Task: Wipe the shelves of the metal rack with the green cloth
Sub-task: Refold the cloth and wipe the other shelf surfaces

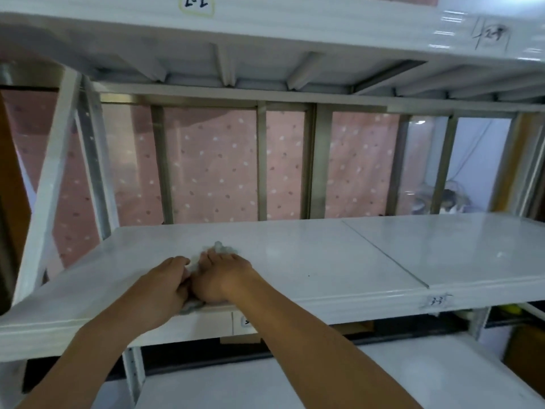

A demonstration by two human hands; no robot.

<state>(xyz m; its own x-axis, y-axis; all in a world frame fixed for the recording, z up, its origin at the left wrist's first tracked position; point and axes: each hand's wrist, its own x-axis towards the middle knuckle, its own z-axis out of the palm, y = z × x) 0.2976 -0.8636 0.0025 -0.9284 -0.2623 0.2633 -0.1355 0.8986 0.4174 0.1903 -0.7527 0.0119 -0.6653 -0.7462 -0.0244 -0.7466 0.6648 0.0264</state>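
- Two bare hands lie side by side on the middle shelf (pixel 295 261) of the white metal rack (pixel 92 160), near its front edge and left of the panel seam (pixel 383 255).
- Under both hands sits the green cloth (pixel 219 249); a pale bunch shows past the fingertips and a corner peeks out at the shelf lip.
- Flat on the cloth, the right hand (pixel 221 276) presses it with fingers stretched forward, a slack grip.
- Touching it, the left hand (pixel 165 281) bends its fingers down onto the cloth; whether that grip pinches the fabric I cannot tell.
- Behind hangs a pink dotted curtain (pixel 218 166).
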